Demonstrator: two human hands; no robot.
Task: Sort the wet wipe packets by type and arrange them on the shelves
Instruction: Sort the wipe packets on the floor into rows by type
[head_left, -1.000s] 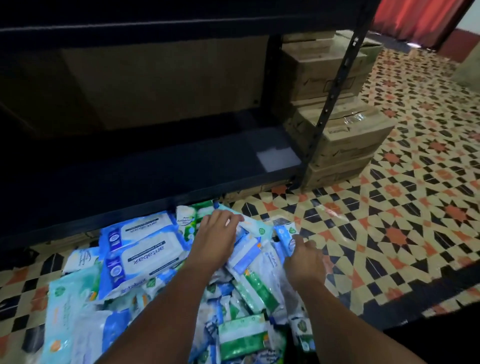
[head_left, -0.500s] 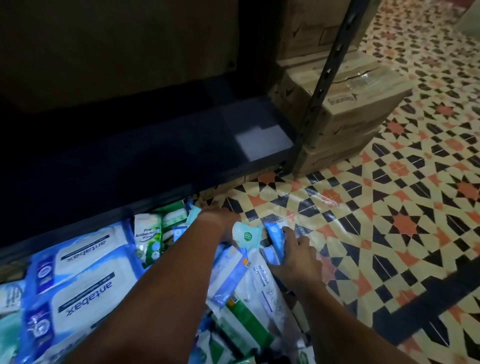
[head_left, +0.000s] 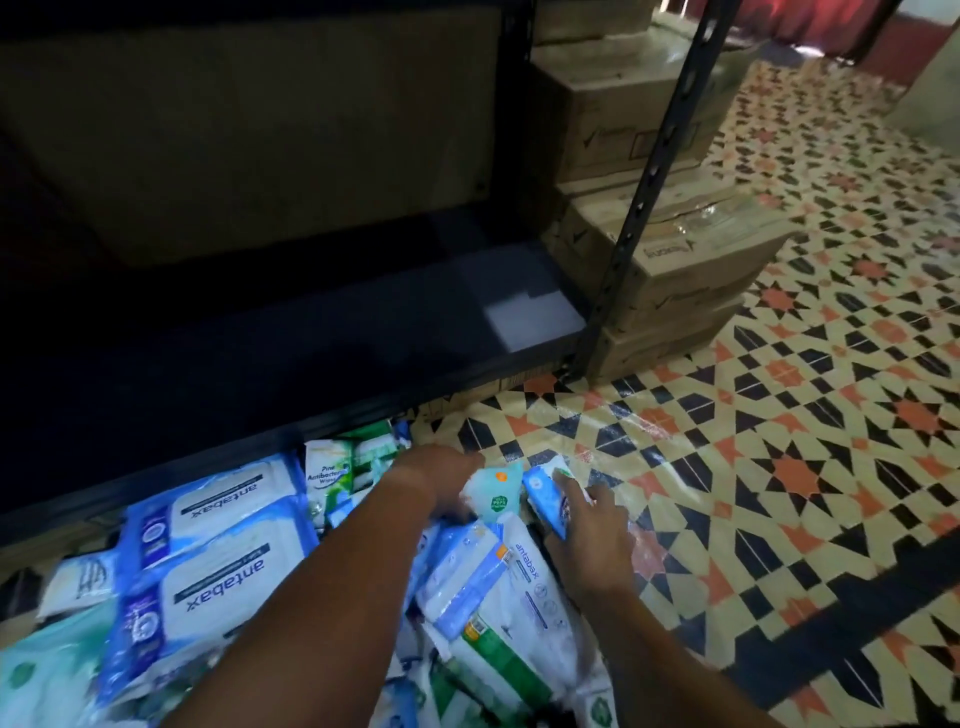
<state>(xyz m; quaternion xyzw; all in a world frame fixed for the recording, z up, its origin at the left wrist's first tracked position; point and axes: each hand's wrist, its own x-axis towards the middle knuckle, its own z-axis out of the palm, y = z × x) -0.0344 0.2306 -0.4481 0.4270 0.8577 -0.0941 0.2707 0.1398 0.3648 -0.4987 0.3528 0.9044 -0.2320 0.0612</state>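
Blue small packet (head_left: 545, 493) now pinched in my right hand (head_left: 597, 535) | left hand (head_left: 441, 480) grip unclear | pile (head_left: 218, 561) unsorted, shelf (head_left: 311, 338) awaiting first packet.

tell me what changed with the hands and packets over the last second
The right hand moved onto the small blue packet at the pile's far edge and now grips it. The left hand closed on the pale teal packet. The large blue-and-white packets and dark shelf stayed put.

We can't see the left hand (head_left: 441, 486) fingertips, blurred; pile of wipe packets (head_left: 218, 582) cut off at btm edge.
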